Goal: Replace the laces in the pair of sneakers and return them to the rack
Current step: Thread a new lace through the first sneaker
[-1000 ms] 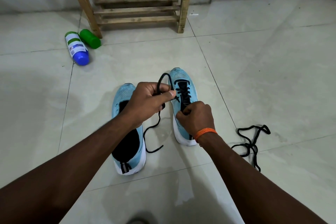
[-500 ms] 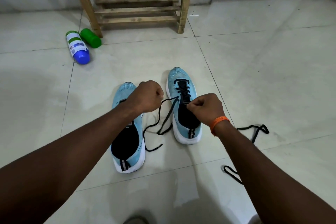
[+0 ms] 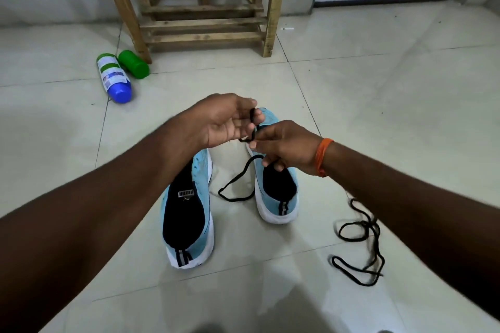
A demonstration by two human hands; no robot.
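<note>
**Both grips raised and closed on one lace**

Left arm (image 3: 108,211): enters from the near left and reaches forward and to the right, bare to the wrist. Left grip (image 3: 227,123): palm turned up toward the camera, fingers curled inward, thumb uppermost. The lace (image 3: 253,124) is pinched at the fingertips.

Right arm (image 3: 405,211): enters from the near right and reaches forward and to the left. An orange band (image 3: 322,155) sits on the wrist. Right grip (image 3: 288,147): back of the hand faces the camera, knuckles bent, thumb and forefinger pinching the same lace just below the left fingertips.

The two grips touch or nearly touch at the fingertips. Which it is cannot be told.
</note>
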